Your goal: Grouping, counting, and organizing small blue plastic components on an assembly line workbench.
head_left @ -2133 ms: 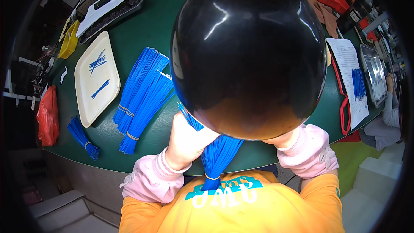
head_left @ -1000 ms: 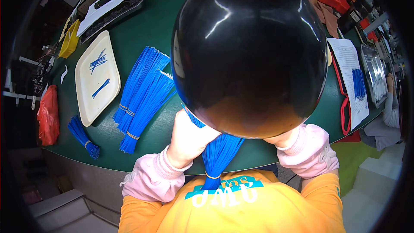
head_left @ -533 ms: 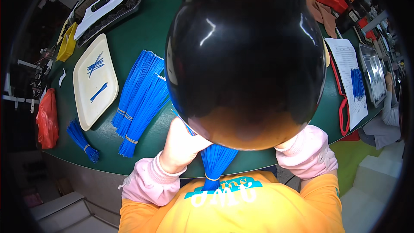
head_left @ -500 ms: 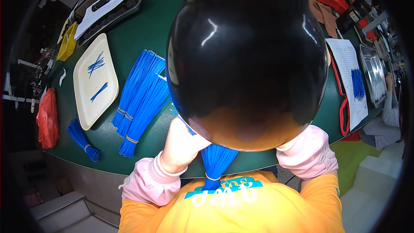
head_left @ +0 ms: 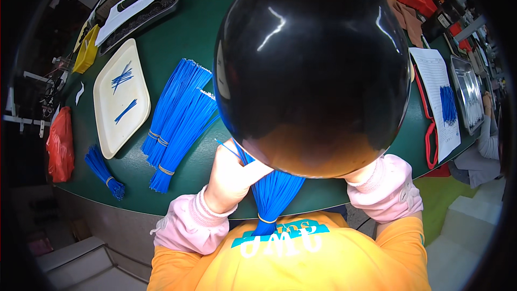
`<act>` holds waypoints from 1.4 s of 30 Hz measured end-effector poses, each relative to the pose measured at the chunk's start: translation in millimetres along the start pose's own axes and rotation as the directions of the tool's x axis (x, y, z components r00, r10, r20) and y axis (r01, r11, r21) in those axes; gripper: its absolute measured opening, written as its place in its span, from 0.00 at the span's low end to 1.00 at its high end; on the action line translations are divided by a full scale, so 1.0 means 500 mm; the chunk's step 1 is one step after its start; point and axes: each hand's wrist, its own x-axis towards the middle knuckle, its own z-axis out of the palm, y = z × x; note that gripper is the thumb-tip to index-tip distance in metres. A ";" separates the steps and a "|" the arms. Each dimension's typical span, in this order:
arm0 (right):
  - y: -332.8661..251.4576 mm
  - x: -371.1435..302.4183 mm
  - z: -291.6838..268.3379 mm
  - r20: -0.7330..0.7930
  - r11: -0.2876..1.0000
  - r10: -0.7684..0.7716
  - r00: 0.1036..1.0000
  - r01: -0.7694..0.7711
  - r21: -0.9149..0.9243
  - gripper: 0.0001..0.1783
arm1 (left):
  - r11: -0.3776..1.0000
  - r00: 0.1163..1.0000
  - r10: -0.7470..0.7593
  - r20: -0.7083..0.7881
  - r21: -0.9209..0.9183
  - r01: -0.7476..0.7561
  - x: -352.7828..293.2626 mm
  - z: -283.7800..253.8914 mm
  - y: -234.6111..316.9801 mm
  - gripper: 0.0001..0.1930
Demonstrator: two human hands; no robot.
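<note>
My left hand (head_left: 229,179) is closed round a bundle of thin blue wires (head_left: 276,194) at the table's front edge. A band ties the bundle near its lower end, which rests against my yellow-orange shirt. A few strands stick out past my left thumb. Of my right hand (head_left: 362,174) only the part by the wrist shows; its fingers are hidden behind a large glossy black rounded object (head_left: 312,75). That object also covers the upper end of the bundle. Left of my hands lie thicker banded blue wire bundles (head_left: 180,118) and a smaller one (head_left: 103,173).
A cream tray (head_left: 110,129) holds a few loose blue wires. Behind it are a yellow bin (head_left: 86,51) and a dark tray (head_left: 161,13) with paper on it. A red bag (head_left: 59,143) sits at far left. At right lie a paper sheet (head_left: 428,70) and a metal tray (head_left: 460,70); another person's hand (head_left: 487,99) is beyond.
My left hand has shifted slightly up and to the right, still on the wires. More of the bundle shows below the black object. The view has moved a little.
</note>
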 end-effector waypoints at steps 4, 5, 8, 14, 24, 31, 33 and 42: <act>-0.005 -0.003 0.010 -0.095 0.996 0.058 0.994 -0.063 -0.055 0.24 | 0.998 1.000 -0.005 0.023 -0.059 0.007 0.007 0.009 0.009 0.13; 0.002 -0.007 0.010 -0.095 0.997 0.058 0.994 -0.063 -0.054 0.24 | 0.996 1.000 0.017 0.017 -0.093 -0.015 0.009 0.010 0.011 0.13; 0.010 -0.017 0.001 -0.132 0.984 0.097 0.986 -0.075 0.164 0.23 | 0.997 1.000 0.001 0.031 -0.081 0.001 0.014 0.012 0.015 0.13; 0.018 -0.019 -0.017 0.137 0.981 0.122 0.983 -0.140 0.134 0.25 | 0.999 0.997 -0.050 0.063 -0.016 0.051 0.012 -0.002 0.008 0.13; 0.018 -0.017 -0.017 -0.005 0.994 -0.005 1.000 0.004 -0.105 0.23 | 0.998 0.999 -0.007 -0.046 -0.067 0.004 0.006 0.011 0.013 0.11; 0.003 -0.010 -0.020 0.093 0.995 0.043 0.995 -0.035 -0.091 0.26 | 0.996 1.000 0.002 0.018 -0.084 -0.001 0.004 0.012 0.013 0.11; 0.017 -0.016 -0.009 0.020 0.999 0.005 1.000 -0.004 -0.053 0.26 | 0.983 1.000 0.014 -0.009 -0.181 -0.015 0.008 0.010 0.013 0.11; 0.008 -0.013 -0.016 0.082 0.999 0.048 0.995 -0.050 0.021 0.25 | 0.992 0.991 -0.104 0.083 -0.069 0.109 0.015 -0.004 0.009 0.13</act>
